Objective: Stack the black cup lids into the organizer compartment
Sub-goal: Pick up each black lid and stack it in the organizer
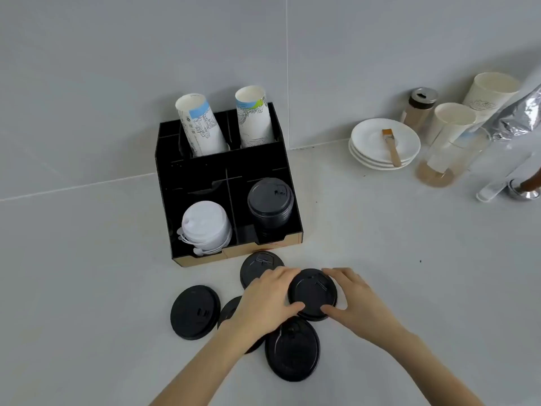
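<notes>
Pale grey, our counter met a tiled wall of the same colour, and near its front edge we held one black lid between both hands: our left hand gripped its left rim with fingers above and thumb below, and our right hand clasped the right rim the same way. Around it more loose black lids lay flat on the counter: one to the far left, one partly behind our left hand, one mostly hidden under that wrist, and one nearest us. Just beyond stood the black organizer, its front right compartment holding a stack of black lids, its front left a stack of white lids, and two printed paper cups leaning in the back compartments. Well off to the right sat stacked white saucers with a small brush resting on top.
</notes>
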{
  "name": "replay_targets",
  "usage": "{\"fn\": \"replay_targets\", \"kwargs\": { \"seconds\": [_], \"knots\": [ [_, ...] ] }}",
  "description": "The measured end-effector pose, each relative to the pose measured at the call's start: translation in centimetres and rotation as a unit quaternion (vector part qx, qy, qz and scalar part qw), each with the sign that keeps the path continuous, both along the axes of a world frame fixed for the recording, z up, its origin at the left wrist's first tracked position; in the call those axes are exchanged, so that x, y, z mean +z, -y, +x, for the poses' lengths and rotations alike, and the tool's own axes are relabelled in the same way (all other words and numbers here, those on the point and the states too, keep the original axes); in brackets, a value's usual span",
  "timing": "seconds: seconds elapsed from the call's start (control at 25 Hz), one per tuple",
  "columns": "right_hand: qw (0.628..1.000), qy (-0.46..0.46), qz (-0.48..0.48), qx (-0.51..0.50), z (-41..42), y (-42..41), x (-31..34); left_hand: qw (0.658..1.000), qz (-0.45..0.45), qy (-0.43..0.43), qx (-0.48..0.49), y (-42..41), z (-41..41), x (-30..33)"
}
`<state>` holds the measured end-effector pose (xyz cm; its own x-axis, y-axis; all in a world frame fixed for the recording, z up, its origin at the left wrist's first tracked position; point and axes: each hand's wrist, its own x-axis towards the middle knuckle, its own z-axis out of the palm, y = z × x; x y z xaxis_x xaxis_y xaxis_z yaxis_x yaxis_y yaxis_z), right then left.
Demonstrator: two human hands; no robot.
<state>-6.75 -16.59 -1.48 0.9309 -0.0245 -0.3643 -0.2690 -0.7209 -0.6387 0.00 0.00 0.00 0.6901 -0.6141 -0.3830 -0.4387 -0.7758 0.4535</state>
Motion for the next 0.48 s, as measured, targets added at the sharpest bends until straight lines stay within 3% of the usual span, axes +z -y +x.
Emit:
{"fn": "replay_targets", "kwargs": {
  "seconds": [0.28, 0.48],
  "knots": [
    [0.999, 0.037, -0.006, -0.026, -0.9, -0.4, -2.3, 0.999, 0.025, 0.015, -0.03, 0.8, -0.6, -2.6],
    [0.996, 0.077, 0.017, -0.05, -1.1, -0.2, -2.4, 0.999, -0.015, 0.033, -0.012, 0.7, -0.5, -2.9]
  ]
}}
